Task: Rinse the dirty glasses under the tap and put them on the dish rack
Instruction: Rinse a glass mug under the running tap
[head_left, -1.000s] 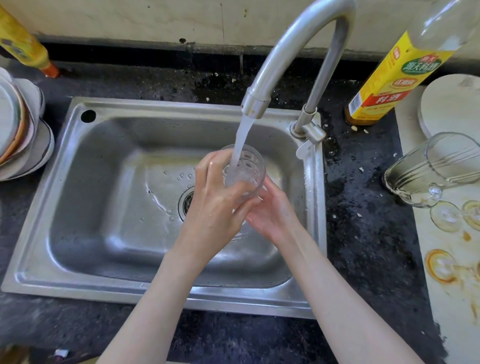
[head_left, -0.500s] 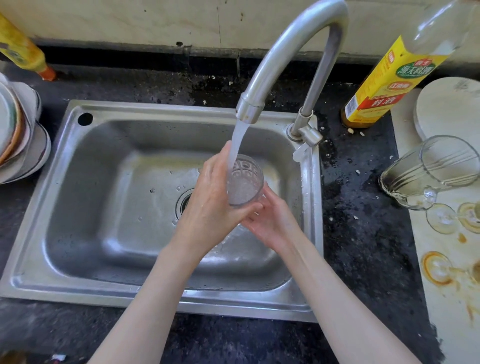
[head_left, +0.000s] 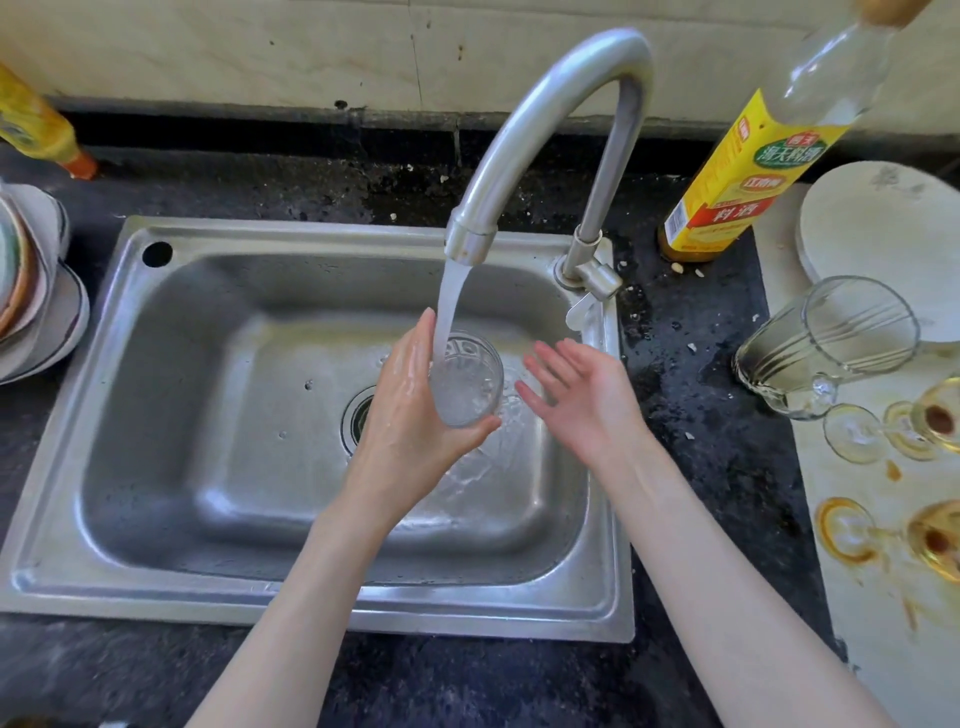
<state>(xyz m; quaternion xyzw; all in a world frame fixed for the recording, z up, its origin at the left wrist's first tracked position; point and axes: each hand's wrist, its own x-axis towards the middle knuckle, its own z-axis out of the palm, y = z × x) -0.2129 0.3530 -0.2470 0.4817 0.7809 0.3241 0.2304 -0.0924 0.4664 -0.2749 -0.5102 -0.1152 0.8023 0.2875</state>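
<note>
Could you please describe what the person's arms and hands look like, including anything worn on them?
Both forearms are bare with no sleeves in view. The left hand looks wet and glossy along its back. The right hand shows no ring, watch or glove, and neither does the left.

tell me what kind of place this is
Most likely a home kitchen: a steel sink set in a dark countertop, a running tap, a cooking wine bottle, and stacked plates at the left.
</note>
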